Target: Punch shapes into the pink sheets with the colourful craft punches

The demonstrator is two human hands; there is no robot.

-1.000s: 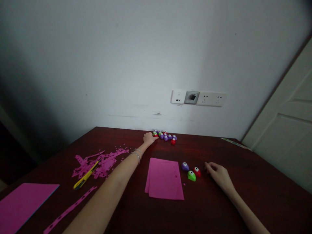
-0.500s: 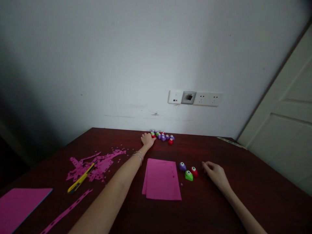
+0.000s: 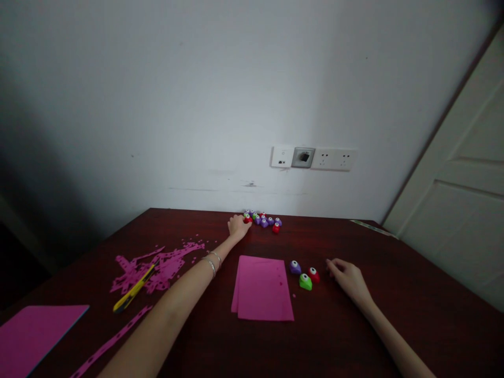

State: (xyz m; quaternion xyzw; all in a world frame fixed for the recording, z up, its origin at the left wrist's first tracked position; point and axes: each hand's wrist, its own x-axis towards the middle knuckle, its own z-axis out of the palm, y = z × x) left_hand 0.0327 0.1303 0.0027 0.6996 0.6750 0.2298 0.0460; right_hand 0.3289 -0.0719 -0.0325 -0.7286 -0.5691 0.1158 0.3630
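Observation:
My left hand [image 3: 238,227] reaches to the far side of the table, its fingers and thumb closed around a red craft punch [image 3: 248,219] at the left end of a cluster of purple, green and red punches [image 3: 264,223]. My right hand [image 3: 348,279] rests on the table at the right, fingers curled, with nothing visible in them. Just left of it sit three more punches: a purple one [image 3: 295,267], a red one [image 3: 313,274] and a green one [image 3: 305,281]. Beside these lie stacked pink sheets [image 3: 263,289], with small punched marks near the right edge.
Pink paper scraps [image 3: 169,265] are heaped at the left, a yellow utility knife [image 3: 134,290] lying across them. A punched pink strip [image 3: 112,341] and a larger pink sheet [image 3: 35,333] lie nearer. Behind the table [image 3: 334,325] is a wall with sockets [image 3: 333,159].
My left hand stays by the red punch, while its forearm and bracelets have shifted slightly left and nearer. My right hand has hardly moved. The view has shifted a little.

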